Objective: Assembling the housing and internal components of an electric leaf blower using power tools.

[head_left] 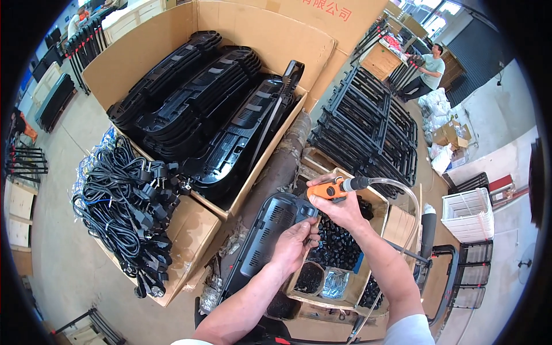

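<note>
While the right hand [344, 210] is gripping an orange-bodied, hose-fed tool [326, 190] at the far end of a long, black, slotted plastic cover [269, 227], the step in hand is apparently one of fastening; the next move is presumably calling for a steady cover beneath the tool. The left hand [290, 247] is holding thumb and fingers close together at the cover's right edge, whether pinching plastic or a small part I cannot tell. From these fingers, the cover is extending leftward and nearer the wearer.

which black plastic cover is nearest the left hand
The single cover beside the big carton, left hand near its upper end; the other covers sit inside the carton.
</note>
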Demonstrator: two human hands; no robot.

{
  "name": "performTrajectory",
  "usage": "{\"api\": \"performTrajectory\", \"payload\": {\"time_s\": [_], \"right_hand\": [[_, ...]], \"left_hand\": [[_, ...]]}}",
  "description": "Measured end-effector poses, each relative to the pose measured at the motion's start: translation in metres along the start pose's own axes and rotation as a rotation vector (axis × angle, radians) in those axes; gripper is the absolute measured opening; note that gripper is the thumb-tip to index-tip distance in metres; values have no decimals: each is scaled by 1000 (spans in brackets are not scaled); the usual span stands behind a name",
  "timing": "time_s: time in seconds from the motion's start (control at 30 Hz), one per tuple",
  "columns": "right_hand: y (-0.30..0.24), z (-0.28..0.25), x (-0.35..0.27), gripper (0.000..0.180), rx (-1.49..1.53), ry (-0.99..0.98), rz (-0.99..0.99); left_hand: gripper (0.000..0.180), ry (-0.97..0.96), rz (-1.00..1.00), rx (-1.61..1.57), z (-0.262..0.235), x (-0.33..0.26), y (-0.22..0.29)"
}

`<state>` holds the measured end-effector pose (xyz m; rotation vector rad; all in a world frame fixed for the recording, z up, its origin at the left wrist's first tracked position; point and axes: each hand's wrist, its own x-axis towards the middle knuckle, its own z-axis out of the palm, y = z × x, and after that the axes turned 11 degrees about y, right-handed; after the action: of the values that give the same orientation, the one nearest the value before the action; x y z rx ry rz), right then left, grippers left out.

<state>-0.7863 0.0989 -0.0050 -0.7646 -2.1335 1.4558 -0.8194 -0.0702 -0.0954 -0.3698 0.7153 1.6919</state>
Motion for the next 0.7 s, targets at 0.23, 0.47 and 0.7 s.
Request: {"api": "performTrajectory", "payload": {"time_s": [0.23, 0.47, 0.7], "right_hand": [[-1, 2, 0, 31, 80, 25, -12], [6, 5, 0, 33, 59, 15, -28], [-31, 7, -22, 45, 117, 71, 20]], "left_hand": [[34, 86, -28, -34, 2, -13, 11], [32, 74, -54, -24, -8, -18, 15], [29, 193, 8, -84, -7, -23, 24]]}}
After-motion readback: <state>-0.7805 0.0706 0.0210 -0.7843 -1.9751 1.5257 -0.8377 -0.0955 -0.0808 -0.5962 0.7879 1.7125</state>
